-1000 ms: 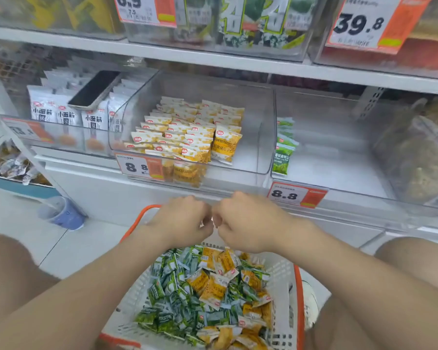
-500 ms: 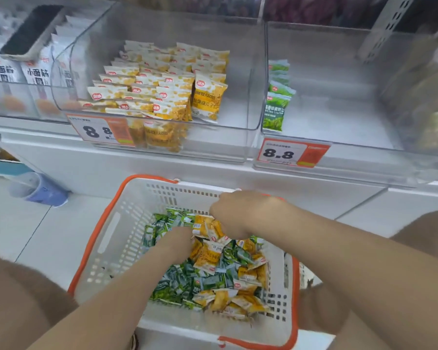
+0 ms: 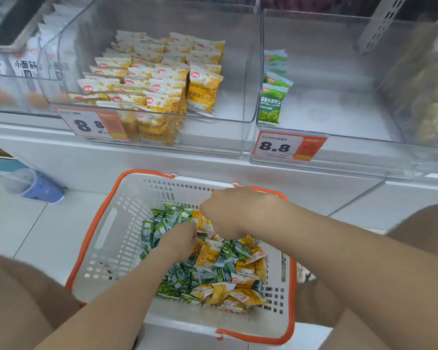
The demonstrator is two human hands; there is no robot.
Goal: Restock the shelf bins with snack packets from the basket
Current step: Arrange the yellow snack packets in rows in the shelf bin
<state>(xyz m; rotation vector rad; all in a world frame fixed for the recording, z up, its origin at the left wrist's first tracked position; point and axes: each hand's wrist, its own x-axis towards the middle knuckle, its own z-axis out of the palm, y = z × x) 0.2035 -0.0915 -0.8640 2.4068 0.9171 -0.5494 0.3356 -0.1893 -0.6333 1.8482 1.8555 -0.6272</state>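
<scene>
Nearest the viewer, both forearms reach down into a white basket (image 3: pixel 104 223) with an orange rim. The left hand (image 3: pixel 181 239) lies knuckles-up on the heap of snack packets (image 3: pixel 213 271), green and yellow mixed, that fills the basket. Its fingertips are sunk among them, so whether it grips one cannot be told. Just beyond it and to its right, the right hand (image 3: pixel 238 213) is curled into a fist that pinches held packets (image 3: pixel 205 224), yellow, whose ends show beneath the knuckles.

Beyond both hands, above the basket, clear shelf bins stand side by side. Ahead and left of the hands, the middle bin (image 3: pixel 248 72) holds yellow rows (image 3: pixel 162 82) of upright packets. Ahead of the right hand, the right bin (image 3: pixel 339 59) holds a short file of green packets (image 3: pixel 271 102) against its left wall, and its front carries a price label (image 3: pixel 288 146) reading 8.8. Far left of the left hand, a blue cup (image 3: pixel 36 186) lies on the floor tiles.
</scene>
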